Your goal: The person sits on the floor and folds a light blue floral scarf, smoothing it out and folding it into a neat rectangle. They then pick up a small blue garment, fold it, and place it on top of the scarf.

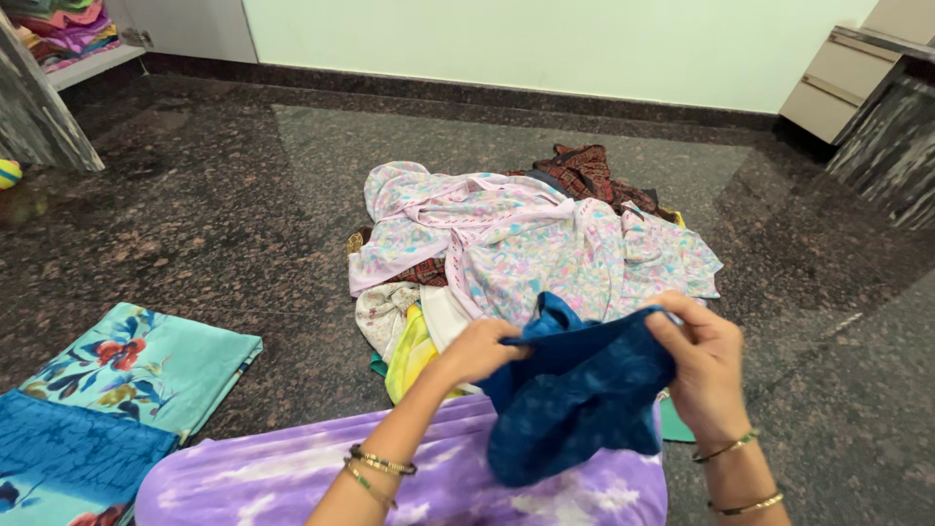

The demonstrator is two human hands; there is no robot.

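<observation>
A dark blue patterned cloth (575,399) hangs between my two hands above my lap. My left hand (477,349) pinches its left upper edge, and my right hand (703,362) grips its right upper edge. Just beyond the cloth lies a heap of clothes (516,244) on the dark stone floor, topped by a pale floral garment. Below the blue cloth, a purple tie-dye fabric (292,477) covers my lap.
Two folded pieces, a teal floral one (146,365) and a blue one (68,458), lie at the lower left. A shelf with stacked clothes (68,39) is at the far left, a yellow-green ball (8,173) beside it, and a cabinet (857,78) at the far right.
</observation>
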